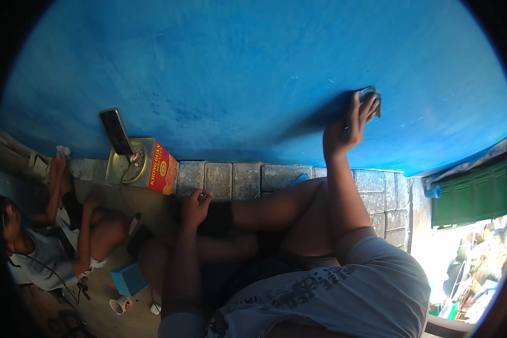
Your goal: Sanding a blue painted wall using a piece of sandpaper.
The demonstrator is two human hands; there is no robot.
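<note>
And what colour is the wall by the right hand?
The wall is blue, in the head view.

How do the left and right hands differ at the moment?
Place: the right hand is raised at the blue wall, while the left hand is low, by the legs.
Hold: the right hand has a dark pad against the wall; whether the left hand holds anything is too small to tell.
Pose: the right hand's fingers reach out over the pad; the left hand's look loosely bent.
Shared: both are bare.
</note>
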